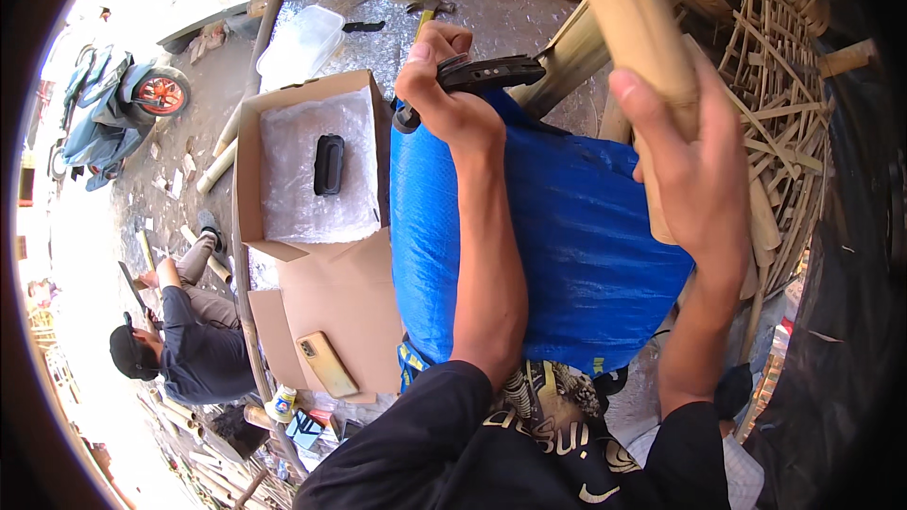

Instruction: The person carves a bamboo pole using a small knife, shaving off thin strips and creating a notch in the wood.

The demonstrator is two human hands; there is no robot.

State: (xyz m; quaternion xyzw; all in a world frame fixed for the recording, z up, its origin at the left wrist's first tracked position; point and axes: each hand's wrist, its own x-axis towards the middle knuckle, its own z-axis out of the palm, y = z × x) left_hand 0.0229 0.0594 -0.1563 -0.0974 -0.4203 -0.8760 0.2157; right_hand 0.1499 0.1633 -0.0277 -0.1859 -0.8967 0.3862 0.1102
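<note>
My left hand [449,99] is closed around a dark tool [496,72] with a flat, elongated black part pointing right. A rounded black end pokes out below the fist; its exact kind is unclear. My right hand [694,146] grips a thick, pale bamboo piece [647,28], which slants from the upper edge down beside my lap. A blue tarp [586,264] covers my lap beneath both forearms. Just beyond my left fist, a hammer [428,14] with a yellow handle shows partly.
Left of the tarp are a cardboard box [249,165] holding a black oblong case [329,165], and a phone [328,364] on cardboard. Bamboo strips [779,85] pile up at right. Another person [203,345] sits at left with a blade, below a motorcycle [109,109].
</note>
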